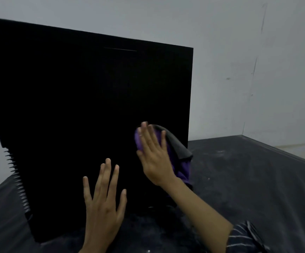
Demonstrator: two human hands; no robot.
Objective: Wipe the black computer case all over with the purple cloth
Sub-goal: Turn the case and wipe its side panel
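Observation:
The black computer case (pixel 78 110) stands upright on a dark surface and fills the left and middle of the view, its broad side panel facing me. My right hand (pixel 154 156) lies flat on the lower right part of that panel, pressing the purple cloth (pixel 181 168) against it. The cloth bunches out from under the palm, and a dark grey fold of it hangs over the case's right edge. My left hand (pixel 103 201) rests spread and flat on the lower middle of the panel, holding nothing.
The dark, dusty surface (pixel 248 179) runs out to the right of the case as far as a raised edge. Pale grey walls (pixel 239 52) stand behind. Slotted fins (pixel 17 178) line the case's left edge. A striped sleeve (pixel 246 238) shows at the bottom right.

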